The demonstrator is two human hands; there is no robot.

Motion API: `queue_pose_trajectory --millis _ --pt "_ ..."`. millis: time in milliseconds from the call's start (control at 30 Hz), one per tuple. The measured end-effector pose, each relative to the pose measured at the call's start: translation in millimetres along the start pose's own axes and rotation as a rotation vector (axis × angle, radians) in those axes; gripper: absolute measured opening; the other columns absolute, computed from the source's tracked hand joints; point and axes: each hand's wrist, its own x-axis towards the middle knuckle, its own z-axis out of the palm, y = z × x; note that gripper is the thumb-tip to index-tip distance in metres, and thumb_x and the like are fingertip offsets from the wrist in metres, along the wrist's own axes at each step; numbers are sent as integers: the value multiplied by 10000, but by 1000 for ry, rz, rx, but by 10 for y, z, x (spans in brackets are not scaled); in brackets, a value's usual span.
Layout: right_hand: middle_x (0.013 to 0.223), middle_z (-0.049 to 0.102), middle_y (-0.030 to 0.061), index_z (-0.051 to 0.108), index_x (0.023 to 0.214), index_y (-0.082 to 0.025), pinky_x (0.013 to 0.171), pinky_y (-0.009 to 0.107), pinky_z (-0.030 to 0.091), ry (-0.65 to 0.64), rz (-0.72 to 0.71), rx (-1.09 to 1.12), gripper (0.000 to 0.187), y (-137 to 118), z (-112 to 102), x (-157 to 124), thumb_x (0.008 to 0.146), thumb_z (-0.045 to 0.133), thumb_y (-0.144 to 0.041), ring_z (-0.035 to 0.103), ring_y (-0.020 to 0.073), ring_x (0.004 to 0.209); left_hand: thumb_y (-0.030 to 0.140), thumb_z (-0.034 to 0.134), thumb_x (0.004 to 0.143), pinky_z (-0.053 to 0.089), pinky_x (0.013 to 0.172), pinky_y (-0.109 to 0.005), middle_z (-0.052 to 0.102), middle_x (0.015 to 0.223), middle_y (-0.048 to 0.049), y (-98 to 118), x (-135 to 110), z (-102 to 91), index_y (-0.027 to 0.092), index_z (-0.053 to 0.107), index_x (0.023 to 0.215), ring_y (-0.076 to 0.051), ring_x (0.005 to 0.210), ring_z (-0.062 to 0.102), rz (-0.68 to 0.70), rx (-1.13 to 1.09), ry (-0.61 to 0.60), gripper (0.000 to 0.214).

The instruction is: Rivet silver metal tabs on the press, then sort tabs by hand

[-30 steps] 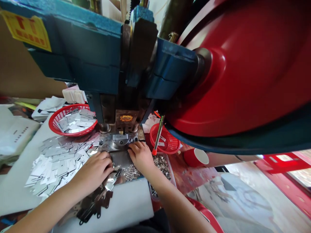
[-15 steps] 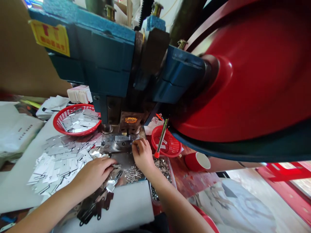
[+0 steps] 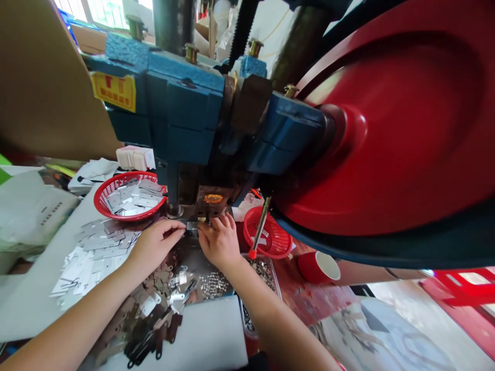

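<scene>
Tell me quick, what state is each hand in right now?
Left hand: fingers pinched at the small silver metal plate under the blue press; grip cannot be told.
Right hand: fingertips on the same plate; grip cannot be told.

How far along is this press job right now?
Looks done: a red basket holds flat plates, and tabbed pieces lie by the table edge. In hand: the left hand and right hand meet at a small plate at the press die. Left: a large loose pile of plates beside the left arm.
</scene>
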Motion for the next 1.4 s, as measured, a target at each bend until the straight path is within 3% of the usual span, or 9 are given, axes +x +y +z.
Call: queue_pose_trajectory --millis 100,300,467,700,1033,1133,1200,1300,1400 --pt "977 626 39 664 1028 -281 1058 450 243 -14 -14 36 204 15 -45 -14 903 504 -307 479 220 1062 425 509 815 477 853 -341 722 995 -14 79 145 64 240 685 937 -226 936 645 -25 9 26 282" --pt "1067 634 49 653 1047 -221 1032 396 319 128 88 250 222 115 48 -103 884 503 -236 503 195 1088 422 505 809 473 850 -357 725 985 -34 126 253 223 229 702 937 -242 933 643 -9 66 55 304" --pt "1128 625 10 653 1070 -302 1084 465 223 89 75 194 252 100 80 -155 875 510 -231 454 215 1179 396 504 791 463 882 -374 718 985 -55 78 293 276 211 711 904 -257 975 629 39 122 87 299" --pt "1118 630 28 650 1068 -273 1091 469 227 60 104 186 226 69 68 -117 892 511 -294 456 224 1178 385 495 791 465 859 -370 709 930 -46 57 306 256 223 713 867 -246 933 624 71 161 85 282" --pt "1098 653 28 662 1048 -298 1104 597 80 10 7 2 226 -10 -60 -37 913 500 -380 427 273 1211 348 512 769 447 907 -370 692 1005 -62 -65 394 320 205 684 958 -246 986 610 94 127 60 293" --pt "1080 658 23 682 989 -294 1100 577 149 13 29 77 188 1 -67 4 895 531 -355 448 266 1198 355 509 775 449 908 -372 686 1004 -67 -44 402 315 196 682 967 -245 982 610 92 113 65 304" --pt "1064 659 38 691 958 -270 1072 512 269 50 89 209 184 57 -69 -42 891 524 -311 499 244 1141 380 509 785 439 924 -389 677 1020 -74 -15 376 256 194 680 973 -253 995 600 79 108 89 315" --pt "948 675 78 678 939 -203 897 392 465 169 328 505 274 186 -80 -292 925 428 -312 603 208 931 429 502 804 438 927 -397 666 1034 -75 -8 262 77 196 666 992 -257 1000 595 53 94 131 341" --pt "877 687 86 632 1061 -192 713 333 531 217 576 836 441 278 -125 -652 972 263 -416 645 193 776 468 497 814 453 910 -382 665 1056 -51 -91 63 -136 228 657 992 -253 1011 595 30 77 151 339"
